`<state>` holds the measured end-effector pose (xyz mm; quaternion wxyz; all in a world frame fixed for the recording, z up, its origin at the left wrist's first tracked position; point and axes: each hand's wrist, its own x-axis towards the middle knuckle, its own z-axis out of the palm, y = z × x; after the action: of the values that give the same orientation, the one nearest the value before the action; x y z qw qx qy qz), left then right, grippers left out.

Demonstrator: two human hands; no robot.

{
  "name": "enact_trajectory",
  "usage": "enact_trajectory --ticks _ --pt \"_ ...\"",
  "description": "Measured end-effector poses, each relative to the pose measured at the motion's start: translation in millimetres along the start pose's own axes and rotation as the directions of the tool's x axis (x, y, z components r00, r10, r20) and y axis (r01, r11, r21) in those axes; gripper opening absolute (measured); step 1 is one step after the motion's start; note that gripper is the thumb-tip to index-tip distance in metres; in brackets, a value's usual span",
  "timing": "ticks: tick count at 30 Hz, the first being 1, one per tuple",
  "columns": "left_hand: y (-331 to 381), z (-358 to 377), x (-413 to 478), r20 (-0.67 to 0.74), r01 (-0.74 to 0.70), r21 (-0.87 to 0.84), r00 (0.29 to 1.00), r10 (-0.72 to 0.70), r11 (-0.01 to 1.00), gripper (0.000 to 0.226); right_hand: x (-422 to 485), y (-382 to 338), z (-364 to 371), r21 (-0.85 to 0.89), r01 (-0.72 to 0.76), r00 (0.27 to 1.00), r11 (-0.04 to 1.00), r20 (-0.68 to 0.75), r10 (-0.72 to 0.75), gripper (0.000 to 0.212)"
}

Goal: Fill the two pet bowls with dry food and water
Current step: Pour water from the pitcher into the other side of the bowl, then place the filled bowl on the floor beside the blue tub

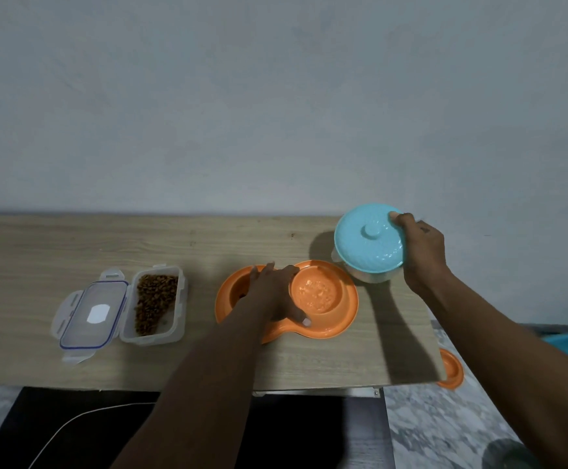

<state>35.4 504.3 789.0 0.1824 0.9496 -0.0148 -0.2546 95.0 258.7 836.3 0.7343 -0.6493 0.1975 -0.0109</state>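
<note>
Forearms reach up from the near edge over a dark mat (72, 434) crossed by a white cable (83, 418). Below and to the right of the orange double bowl (348, 316), a small orange dish (451, 368) sits on the marbled floor. The double bowl itself lies on the wooden table (72, 245), near its front edge. The left hand (272, 289) rests flat across the bowl's middle, fingers straight and laid over the left well (238, 289), thumb splayed towards the near rim. This hand hides most of the left well, while water (316, 294) shows in the right well just beside the hand. Well to the left of the double bowl stands an open food container (150, 336) of kibble (155, 296), with its clip lid (91, 314) alongside. Beyond the double bowl's right end, the right hand (421, 252) curls round the rim of a blue lid (367, 240) over a pale pot (367, 277); whether the blue lid is fully seated I cannot tell.
</note>
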Motion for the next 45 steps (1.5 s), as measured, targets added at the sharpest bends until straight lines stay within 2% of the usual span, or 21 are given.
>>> enact_trajectory --ticks 4,10,15,17,18,20,22,23,24,26,28,29,30,32,34,38,41,45 --pt "-3.3 1.5 3.0 0.004 -0.014 0.002 1.000 0.014 1.000 0.122 12.3 -1.6 0.2 0.119 -0.122 0.992 0.985 -0.005 0.123 0.045" --pt "3.1 -2.2 -3.1 -0.004 -0.016 0.008 1.000 0.016 1.000 0.117 24.0 -7.2 15.9 0.157 -0.175 0.982 0.972 -0.039 0.184 0.039" --pt "-3.5 2.4 4.4 0.002 -0.005 0.007 1.000 0.005 1.000 0.123 33.1 -8.1 23.4 0.133 -0.168 0.985 0.977 -0.021 0.172 0.042" --pt "-3.3 0.1 4.0 0.016 -0.014 0.021 1.000 0.014 1.000 0.122 36.3 -8.1 21.8 0.118 -0.166 0.986 0.979 0.016 0.165 0.049" --pt "-3.3 -1.2 3.2 0.024 -0.024 0.037 0.999 0.023 0.999 0.122 35.2 -8.6 20.7 0.097 -0.165 0.986 0.981 0.013 0.165 0.052" --pt "-5.9 -3.2 1.5 0.014 -0.065 0.046 0.998 0.064 0.997 0.123 29.6 -1.5 15.4 -0.036 -0.135 0.986 0.990 -0.103 0.131 0.057" --pt "-7.8 -4.1 -5.0 -0.025 -0.100 -0.007 0.995 0.100 0.995 0.128 15.2 15.7 6.4 -0.277 -0.060 0.958 0.959 -0.286 -0.022 0.065" --pt "-8.7 -3.3 -9.0 -0.061 -0.096 -0.064 0.994 0.092 0.993 0.129 5.8 28.3 2.1 -0.383 -0.013 0.938 0.924 -0.326 -0.122 0.059" --pt "-10.0 -1.5 -12.8 -0.117 -0.076 -0.131 0.991 0.061 0.988 0.126 -5.6 42.7 -1.1 -0.466 0.029 0.928 0.884 -0.316 -0.197 0.049" --pt "-15.1 4.1 -19.1 -0.310 -0.037 -0.247 0.950 -0.043 0.968 0.112 -29.0 74.4 -4.4 -0.598 0.104 0.946 0.795 -0.187 -0.264 0.032" --pt "-26.9 11.0 -21.2 -0.493 0.025 -0.279 0.854 -0.166 0.960 0.086 -46.7 100.4 -2.9 -0.704 0.164 0.968 0.691 -0.021 -0.251 0.025" --pt "-33.5 13.9 -24.0 -0.533 0.083 -0.298 0.812 -0.238 0.951 0.075 -50.5 110.5 -1.3 -0.746 0.195 0.969 0.636 0.044 -0.245 0.024" --pt "-39.5 16.1 -28.3 -0.528 0.157 -0.331 0.787 -0.320 0.931 0.068 -51.9 117.0 0.7 -0.780 0.226 0.964 0.584 0.094 -0.249 0.023" --pt "-47.9 19.5 -38.5 -0.422 0.300 -0.439 0.763 -0.489 0.847 0.060 -49.6 121.4 4.2 -0.819 0.258 0.958 0.512 0.150 -0.243 0.022" --pt "-51.8 21.7 -47.8 -0.329 0.395 -0.490 0.742 -0.585 0.777 0.052 -43.8 122.0 5.8 -0.846 0.272 0.956 0.459 0.184 -0.227 0.022" --pt "-58.6 23.8 -52.3 -0.300 0.424 -0.457 0.754 -0.585 0.782 0.039 -35.7 121.9 4.9 -0.874 0.318 0.946 0.369 0.268 -0.181 0.021" --pt "-61.7 23.7 -54.0 -0.272 0.394 -0.519 0.765 -0.583 0.759 0.036 -35.1 120.7 4.0 -0.867 0.340 0.939 0.363 0.295 -0.175 0.019" --pt "-57.0 21.1 -63.7 -0.280 0.336 -0.576 0.776 -0.566 0.745 0.044 -40.6 116.2 -3.9 -0.869 0.340 0.937 0.359 0.281 -0.208 0.015"
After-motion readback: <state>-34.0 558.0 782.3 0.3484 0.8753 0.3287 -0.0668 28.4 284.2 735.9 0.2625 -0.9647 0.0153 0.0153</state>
